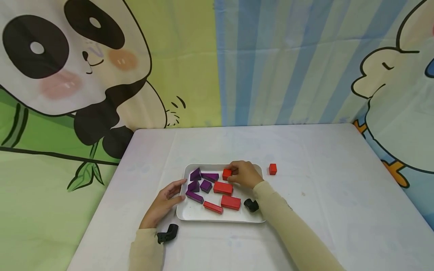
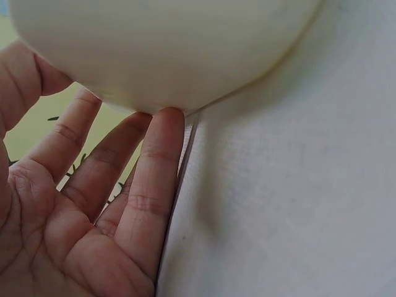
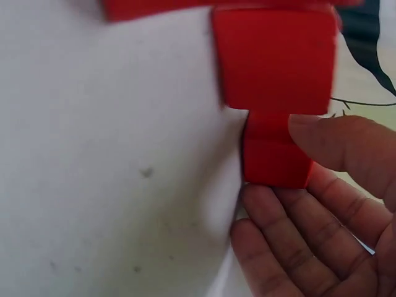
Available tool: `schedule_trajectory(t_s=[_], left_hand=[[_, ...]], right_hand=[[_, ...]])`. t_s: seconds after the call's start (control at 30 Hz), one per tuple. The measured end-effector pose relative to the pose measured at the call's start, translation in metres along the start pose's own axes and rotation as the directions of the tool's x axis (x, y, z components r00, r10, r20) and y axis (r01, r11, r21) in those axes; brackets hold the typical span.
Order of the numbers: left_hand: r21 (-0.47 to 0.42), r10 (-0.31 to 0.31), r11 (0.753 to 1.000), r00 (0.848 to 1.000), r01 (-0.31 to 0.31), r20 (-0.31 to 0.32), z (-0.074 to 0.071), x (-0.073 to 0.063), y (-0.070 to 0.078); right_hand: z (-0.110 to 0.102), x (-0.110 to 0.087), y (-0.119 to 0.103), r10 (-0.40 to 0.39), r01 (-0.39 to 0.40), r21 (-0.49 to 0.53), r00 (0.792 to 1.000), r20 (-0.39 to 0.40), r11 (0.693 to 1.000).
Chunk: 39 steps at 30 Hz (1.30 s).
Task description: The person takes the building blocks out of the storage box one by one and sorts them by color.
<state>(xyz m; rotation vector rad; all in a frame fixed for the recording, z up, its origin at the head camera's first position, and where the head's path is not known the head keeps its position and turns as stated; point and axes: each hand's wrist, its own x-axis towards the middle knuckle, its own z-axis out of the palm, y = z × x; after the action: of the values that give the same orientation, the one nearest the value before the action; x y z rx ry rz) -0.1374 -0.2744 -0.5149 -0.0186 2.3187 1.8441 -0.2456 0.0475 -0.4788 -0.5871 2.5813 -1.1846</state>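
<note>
In the head view, my left hand (image 1: pixel 164 203) holds the left side of a white tray (image 1: pixel 200 216), thumb and fingertips at its rim. Seen from the left wrist, the fingers (image 2: pixel 148 185) meet the tray's pale outer wall (image 2: pixel 167 55), some tips hidden behind it. Over the tray's far side, my right hand (image 1: pixel 245 174) pinches a small red block (image 1: pixel 226 174). From the right wrist, the thumb lies on this block (image 3: pixel 276 164), with fingers beneath. Nearby in the tray are two larger red blocks (image 1: pixel 222 188) (image 1: pixel 231 202) and a thin red bar (image 1: pixel 213 207).
Several purple blocks (image 1: pixel 205 186), some wedge-shaped, fill the tray's left part. Another red cube (image 1: pixel 272 169) stands on the white table (image 1: pixel 318 210), right of the tray. Black wrist devices (image 1: pixel 167 233) sit at both wrists. A cartoon-printed curtain (image 1: pixel 190 75) hangs behind.
</note>
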Motion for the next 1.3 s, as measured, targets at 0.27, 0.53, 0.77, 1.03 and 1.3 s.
schedule_trajectory(t_s=[0.27,0.53,0.77,1.03,1.3], left_hand=[[0.001,-0.005,1.0,1.0,0.005,0.005,0.002,0.002,0.002],[0.003,-0.017,1.0,1.0,0.017,-0.005,0.003,0.001,0.001],[0.021,-0.02,1.0,1.0,0.02,-0.011,0.005,0.003,-0.001],[0.027,-0.035,0.999,0.999,0.035,-0.018,0.003,0.003,-0.002],[0.014,-0.034,0.999,0.999,0.035,-0.021,0.003,0.002,-0.001]], right_hand=[[-0.022,-0.009,0.001,0.007,-0.004,0.115,1.0,-0.02,0.993],[-0.047,-0.028,0.011,-0.092,0.094,0.303,0.996,-0.02,0.948],[-0.07,-0.045,0.023,-0.099,0.108,0.333,0.994,-0.044,0.937],[-0.094,-0.059,0.043,-0.052,0.08,0.328,0.994,-0.093,0.941],[-0.117,-0.074,0.069,0.01,0.028,0.293,0.992,-0.128,0.956]])
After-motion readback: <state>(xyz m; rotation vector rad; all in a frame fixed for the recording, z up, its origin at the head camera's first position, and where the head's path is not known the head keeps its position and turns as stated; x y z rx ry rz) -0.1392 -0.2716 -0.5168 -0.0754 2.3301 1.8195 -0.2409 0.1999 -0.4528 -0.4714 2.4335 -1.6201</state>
